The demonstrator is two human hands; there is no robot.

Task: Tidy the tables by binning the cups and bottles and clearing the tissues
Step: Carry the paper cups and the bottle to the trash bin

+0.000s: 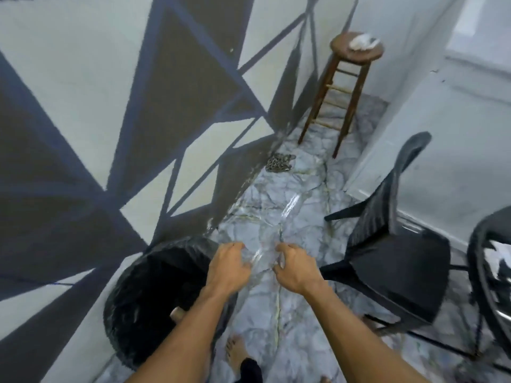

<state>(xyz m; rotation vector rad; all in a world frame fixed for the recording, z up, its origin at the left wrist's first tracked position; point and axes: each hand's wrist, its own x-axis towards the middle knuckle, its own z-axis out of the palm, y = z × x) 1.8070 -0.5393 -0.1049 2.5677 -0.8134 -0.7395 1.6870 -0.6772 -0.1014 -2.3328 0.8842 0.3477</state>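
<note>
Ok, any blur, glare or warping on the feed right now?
Head view: motion blur smears the wall edges and the tissue on the stool; a glare streak crosses the glossy floor; wide-angle warp bends the walls; the bin interior reads black.

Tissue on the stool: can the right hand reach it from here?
Probably not yet. The tissue lies on the stool in the far corner, well beyond the right hand; the floor between looks free to walk.

One camera, worn on the head, looks forward and down along the floor (290,194). The left hand (226,268) and right hand (294,268) sit close beneath it. The stool (356,47) stands far off, seemingly in a corner.
</note>
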